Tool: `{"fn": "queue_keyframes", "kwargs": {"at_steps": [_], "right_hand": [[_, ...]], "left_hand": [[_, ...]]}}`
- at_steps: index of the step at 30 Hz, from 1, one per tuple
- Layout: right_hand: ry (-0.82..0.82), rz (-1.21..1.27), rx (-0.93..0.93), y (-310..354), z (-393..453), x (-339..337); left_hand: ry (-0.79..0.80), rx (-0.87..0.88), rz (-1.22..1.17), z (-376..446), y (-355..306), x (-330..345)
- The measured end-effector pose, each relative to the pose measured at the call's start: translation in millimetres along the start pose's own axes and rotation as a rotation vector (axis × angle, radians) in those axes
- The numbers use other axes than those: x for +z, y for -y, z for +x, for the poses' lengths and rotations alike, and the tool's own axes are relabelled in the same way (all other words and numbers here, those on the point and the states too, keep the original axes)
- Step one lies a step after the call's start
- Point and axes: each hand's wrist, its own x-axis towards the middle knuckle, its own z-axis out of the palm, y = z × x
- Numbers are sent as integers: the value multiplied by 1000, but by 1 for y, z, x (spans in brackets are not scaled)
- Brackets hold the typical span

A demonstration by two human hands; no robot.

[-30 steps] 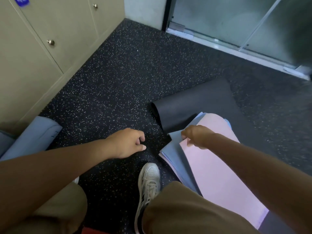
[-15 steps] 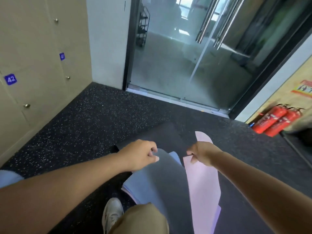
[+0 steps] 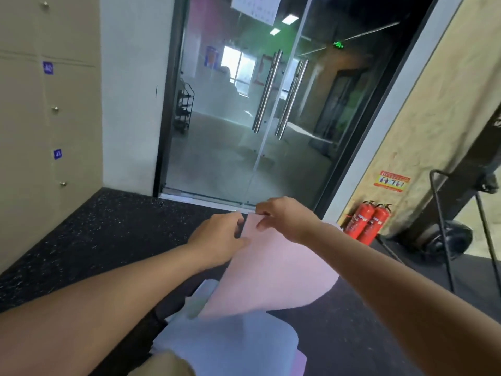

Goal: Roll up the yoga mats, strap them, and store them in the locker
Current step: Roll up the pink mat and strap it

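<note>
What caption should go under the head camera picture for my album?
Both hands, left hand and right hand, lift the pink mat by its edge, facing glass doors.

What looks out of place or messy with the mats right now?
The pink mat is not rolled: both hands, left hand and right hand, pinch its end up in the air, so it curls loosely. A pale blue mat lies below it, loose and unstrapped.

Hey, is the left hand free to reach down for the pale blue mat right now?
Probably not yet. The left hand and right hand both pinch the lifted pink mat, which hangs over the pale blue mat; it must let go first.
</note>
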Motion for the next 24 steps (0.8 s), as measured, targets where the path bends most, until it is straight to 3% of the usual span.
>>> {"fn": "queue_keyframes", "kwargs": {"at_steps": [5, 9, 18, 24], "right_hand": [[-178, 96, -121, 37, -14, -22], [-226, 277, -95, 57, -20, -30], [25, 372, 101, 66, -19, 5], [117, 281, 18, 104, -18, 27]], "left_hand": [[-213, -2, 45, -11, -13, -40], [-292, 12, 13, -23, -11, -74], [-438, -39, -40, -68, 44, -147], [-449, -115, -120, -130, 109, -199]]}}
